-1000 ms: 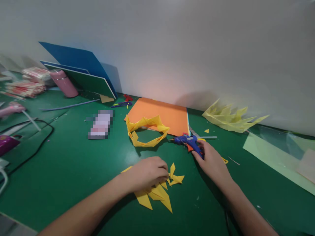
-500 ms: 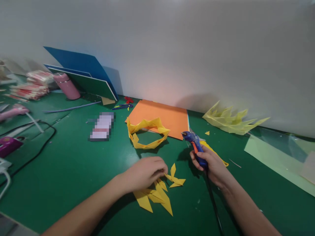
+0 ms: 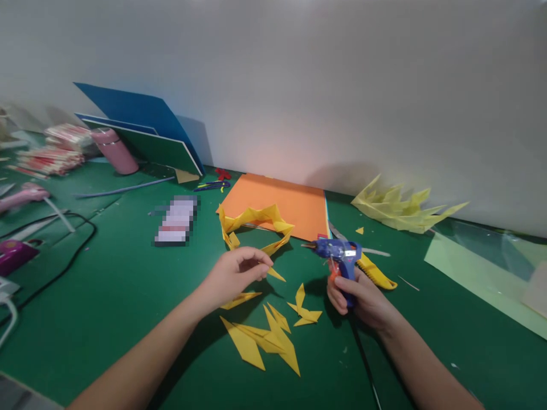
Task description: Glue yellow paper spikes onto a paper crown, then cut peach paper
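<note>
Pinched in my left hand (image 3: 239, 274) is a small folded yellow paper piece (image 3: 277, 274), its point sticking out to the right. My right hand (image 3: 361, 299) is wrapped around a blue hot glue gun (image 3: 337, 249) with an orange trigger, its nozzle aimed left and a glue stick showing at the back. Below my left hand, several folded yellow paper pieces (image 3: 270, 340) lie in a loose pile, with a smaller cluster (image 3: 306, 312) to their right. A ring of folded yellow paper (image 3: 280, 219) stands just beyond my left hand, which hides part of its front.
Orange paper (image 3: 277, 199) lies behind the ring. A yellow-handled cutter (image 3: 378, 273) rests beside the glue gun. A pale yellow spiky paper piece (image 3: 393, 208) leans near the wall. Leftward are a phone (image 3: 177, 219), a pink bottle (image 3: 115, 151) and a black cable (image 3: 81, 250).
My left hand has lifted from the pile, moving up and left with a yellow paper piece. My right hand has turned the glue gun so its nozzle points left.
</note>
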`<state>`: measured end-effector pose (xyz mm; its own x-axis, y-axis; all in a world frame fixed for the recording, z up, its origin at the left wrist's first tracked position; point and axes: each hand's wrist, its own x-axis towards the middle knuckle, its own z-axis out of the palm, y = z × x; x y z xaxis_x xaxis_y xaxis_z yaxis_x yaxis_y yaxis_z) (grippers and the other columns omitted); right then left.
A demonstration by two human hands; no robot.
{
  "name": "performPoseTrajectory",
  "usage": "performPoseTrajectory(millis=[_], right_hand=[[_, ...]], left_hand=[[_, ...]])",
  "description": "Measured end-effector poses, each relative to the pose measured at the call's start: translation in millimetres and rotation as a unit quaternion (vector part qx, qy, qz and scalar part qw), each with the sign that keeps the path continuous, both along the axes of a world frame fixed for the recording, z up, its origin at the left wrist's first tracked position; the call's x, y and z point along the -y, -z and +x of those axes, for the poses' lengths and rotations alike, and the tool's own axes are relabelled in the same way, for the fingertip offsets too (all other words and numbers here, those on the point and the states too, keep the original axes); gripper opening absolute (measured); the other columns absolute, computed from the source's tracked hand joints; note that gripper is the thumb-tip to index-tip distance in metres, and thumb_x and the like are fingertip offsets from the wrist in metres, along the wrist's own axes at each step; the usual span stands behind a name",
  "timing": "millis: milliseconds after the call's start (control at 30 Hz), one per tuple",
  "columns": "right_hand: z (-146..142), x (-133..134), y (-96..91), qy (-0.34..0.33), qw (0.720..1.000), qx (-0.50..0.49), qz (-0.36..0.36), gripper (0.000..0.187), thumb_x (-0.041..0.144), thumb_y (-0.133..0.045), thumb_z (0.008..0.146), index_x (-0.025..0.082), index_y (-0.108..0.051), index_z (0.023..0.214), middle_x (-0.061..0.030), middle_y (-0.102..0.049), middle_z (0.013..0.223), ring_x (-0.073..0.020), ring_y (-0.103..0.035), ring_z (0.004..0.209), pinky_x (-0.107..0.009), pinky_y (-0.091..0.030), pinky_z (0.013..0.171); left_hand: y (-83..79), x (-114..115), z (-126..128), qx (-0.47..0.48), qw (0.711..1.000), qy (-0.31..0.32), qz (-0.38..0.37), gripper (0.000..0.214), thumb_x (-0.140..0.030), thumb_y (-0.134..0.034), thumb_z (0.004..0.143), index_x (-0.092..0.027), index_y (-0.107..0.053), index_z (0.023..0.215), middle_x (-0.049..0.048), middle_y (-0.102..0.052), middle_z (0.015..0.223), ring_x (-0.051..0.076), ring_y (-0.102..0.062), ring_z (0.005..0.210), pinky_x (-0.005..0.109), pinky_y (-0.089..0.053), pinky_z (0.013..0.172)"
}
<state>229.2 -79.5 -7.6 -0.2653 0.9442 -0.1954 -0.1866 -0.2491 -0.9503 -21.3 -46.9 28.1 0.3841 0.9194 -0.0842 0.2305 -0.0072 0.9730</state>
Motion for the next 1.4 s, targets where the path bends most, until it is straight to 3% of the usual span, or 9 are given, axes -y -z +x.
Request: performPoseTrajectory(millis=[233,367,500,833,1400], right_hand=[[-2.9,-0.4,6.8,-0.006,0.993,0.113,0.027,0.043,0.059,-0.064,0.069,0.02,-0.046,0.073,0.0073,-0.046,0.036,-0.0088,-0.038,0.034,-0.023,-0.028,0.041],[-4.2,0.4,5.5,-0.05,0.982,0.18,0.04,0.052,0.069,-0.058,0.067,0.019,-0.049,0.073,0.0067,-0.045,0.039,-0.0088,-0.038,0.037,-0.024,-0.029,0.044],[-6.1,1.6,1.0,-0.088,0.971,0.214,0.059,0.057,0.074,-0.052,0.067,0.018,-0.051,0.069,0.0048,-0.045,0.042,-0.0093,-0.039,0.041,-0.025,-0.031,0.047],[-9.1,4.1,1.3,-0.071,0.967,0.241,0.054,0.052,0.069,-0.053,0.068,0.018,-0.05,0.071,0.0064,-0.042,0.044,-0.0088,-0.036,0.042,-0.024,-0.028,0.045],[-7.7,3.3,5.5,-0.065,0.961,0.26,0.062,0.049,0.068,-0.053,0.07,0.02,-0.046,0.064,0.0065,-0.041,0.042,-0.0087,-0.036,0.041,-0.024,-0.029,0.045]], left_hand=[[-2.1,-4.5,-5.2,-0.061,0.996,-0.028,0.067,0.017,-0.031,-0.057,0.077,-0.018,-0.068,0.081,0.0016,-0.065,0.079,0.011,-0.054,0.062,0.025,-0.045,0.06],[1.1,-5.3,-4.4,-0.051,0.997,-0.046,0.046,0.02,-0.034,-0.057,0.075,-0.018,-0.063,0.085,-0.0002,-0.062,0.072,0.011,-0.053,0.059,0.026,-0.045,0.058],[0.8,-4.1,-3.0,-0.053,0.996,-0.058,0.047,0.016,-0.034,-0.057,0.073,-0.018,-0.057,0.076,-0.0025,-0.058,0.066,0.011,-0.052,0.056,0.025,-0.043,0.056],[2.1,-3.0,-3.0,-0.075,0.994,-0.044,0.065,0.015,-0.033,-0.057,0.075,-0.018,-0.06,0.075,-0.0022,-0.059,0.065,0.011,-0.052,0.056,0.024,-0.043,0.055],[0.0,-4.0,-3.4,-0.059,0.996,-0.06,0.018,0.017,-0.034,-0.06,0.07,-0.018,-0.061,0.073,-0.0019,-0.06,0.063,0.011,-0.053,0.054,0.025,-0.044,0.054]])
